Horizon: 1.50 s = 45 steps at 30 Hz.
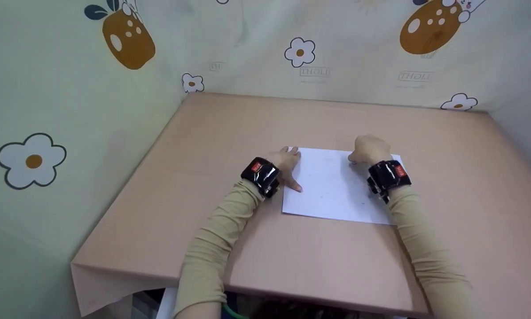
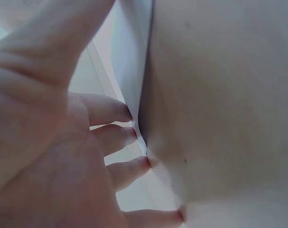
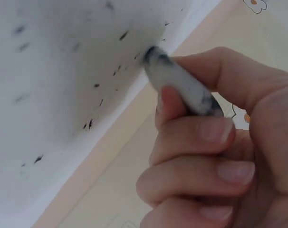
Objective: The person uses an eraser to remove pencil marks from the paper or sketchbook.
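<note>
A white sheet of paper point(image 1: 327, 190) lies flat on the table. At its left edge my left hand point(image 1: 286, 164) rests with fingers spread, the thumb and fingertips touching the sheet and the table beside it. Over the upper right part of the paper is my right hand point(image 1: 371, 149), fingers curled. In the right wrist view it pinches a worn white eraser point(image 3: 179, 80), smudged dark at both ends. The eraser's tip is at the paper's surface. Dark eraser crumbs point(image 3: 91, 124) are scattered near it, beside a faint grey smear.
A tan cloth point(image 1: 194, 177) covers the table and hangs over the front left corner. Pale curtains point(image 1: 247, 57) printed with flowers and fruit stand behind and to the left. Each wrist wears a black camera band point(image 1: 262, 176).
</note>
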Motion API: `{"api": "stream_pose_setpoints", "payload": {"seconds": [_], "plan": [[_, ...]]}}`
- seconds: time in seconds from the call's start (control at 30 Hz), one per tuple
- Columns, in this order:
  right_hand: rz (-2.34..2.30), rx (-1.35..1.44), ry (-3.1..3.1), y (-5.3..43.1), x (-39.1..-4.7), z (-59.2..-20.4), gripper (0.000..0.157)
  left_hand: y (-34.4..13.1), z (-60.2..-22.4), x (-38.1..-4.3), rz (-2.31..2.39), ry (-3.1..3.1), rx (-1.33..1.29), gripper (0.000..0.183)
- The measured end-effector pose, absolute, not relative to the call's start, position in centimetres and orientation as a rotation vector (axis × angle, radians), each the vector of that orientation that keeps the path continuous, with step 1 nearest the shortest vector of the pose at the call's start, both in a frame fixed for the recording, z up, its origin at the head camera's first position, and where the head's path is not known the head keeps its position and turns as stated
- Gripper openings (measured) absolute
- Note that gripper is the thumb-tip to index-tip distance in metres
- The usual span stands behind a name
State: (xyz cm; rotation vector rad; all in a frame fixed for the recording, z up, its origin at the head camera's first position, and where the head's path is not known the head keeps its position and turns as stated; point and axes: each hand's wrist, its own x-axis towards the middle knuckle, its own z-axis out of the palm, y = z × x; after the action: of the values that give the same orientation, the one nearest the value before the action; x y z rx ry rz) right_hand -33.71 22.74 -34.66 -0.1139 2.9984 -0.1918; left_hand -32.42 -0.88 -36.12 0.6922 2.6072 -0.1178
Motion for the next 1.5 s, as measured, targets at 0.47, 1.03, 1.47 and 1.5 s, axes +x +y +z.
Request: {"api": "stream_pose_setpoints", "payload": {"seconds": [0.47,1.03,1.47,1.5], "plan": [[-0.451,-0.302,2.867,21.0,-33.7,-35.3,0.02,-0.8,-35.9,-32.1,-0.111,2.629,0.678,0.114],[-0.537,-0.331,2.877,19.3,-34.4,-34.0,0.029,-0.9,-36.0,-31.9,-0.095,2.63,0.692,0.113],[-0.447,-0.163,2.906,18.7,-35.0,-35.1,0.021,-0.9,-35.7,-32.1,-0.114,2.605,0.678,0.114],[-0.438,-0.14,2.909,19.0,-35.0,-35.2,0.021,-1.0,-35.7,-32.0,-0.123,2.601,0.68,0.114]]}}
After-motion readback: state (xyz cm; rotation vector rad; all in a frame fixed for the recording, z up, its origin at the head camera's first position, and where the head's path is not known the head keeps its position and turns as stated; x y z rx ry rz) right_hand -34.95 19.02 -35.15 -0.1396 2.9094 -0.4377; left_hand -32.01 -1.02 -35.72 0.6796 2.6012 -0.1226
